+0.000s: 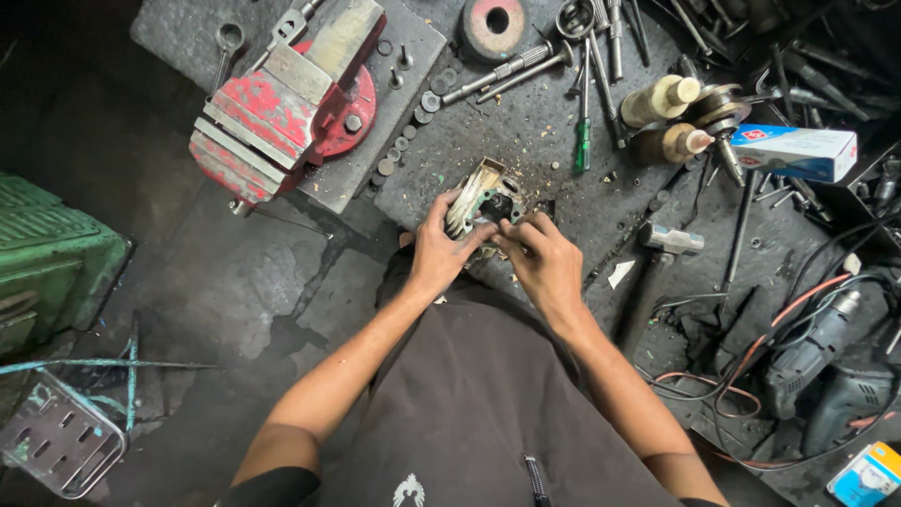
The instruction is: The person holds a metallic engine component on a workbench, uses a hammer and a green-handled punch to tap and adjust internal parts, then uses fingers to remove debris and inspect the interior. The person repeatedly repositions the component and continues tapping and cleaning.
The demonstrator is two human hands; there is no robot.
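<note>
You are gripping a finned metal engine part at the near edge of the desk with both hands. Your left hand is wrapping its fingers over the fins, while your right hand is pressing against the part's right side. A red vise is sitting to the left, a green screwdriver is lying beyond the part, and a hammer is resting to the right.

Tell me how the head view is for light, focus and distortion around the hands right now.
Head view: centre evenly lit and sharp, so left hand, right hand and the finned engine part read clearly; left edge falls into deep shadow; wide-angle bending stretches the corners; no strong glare.
</note>
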